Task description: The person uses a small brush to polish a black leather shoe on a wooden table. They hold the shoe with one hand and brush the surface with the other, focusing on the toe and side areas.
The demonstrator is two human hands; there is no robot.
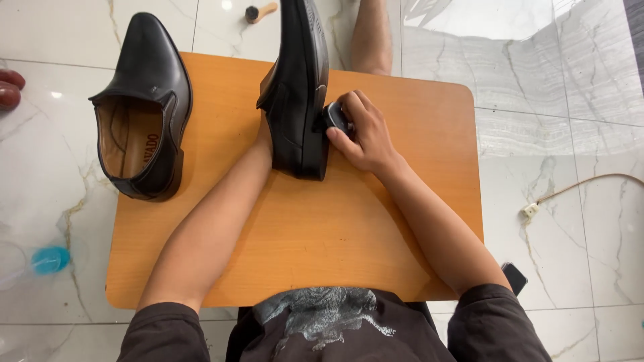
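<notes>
A black leather shoe stands on its side over the orange wooden table. My left hand is pushed inside it, so only the wrist shows. My right hand grips a small black applicator and presses it against the shoe's sole edge near the heel. A second black shoe with a tan lining rests at the table's left edge, partly overhanging the floor.
A small brush with a wooden handle lies on the marble floor beyond the table. A blue-capped clear bottle is at the left, a cable with a plug at the right, a dark phone by my right elbow.
</notes>
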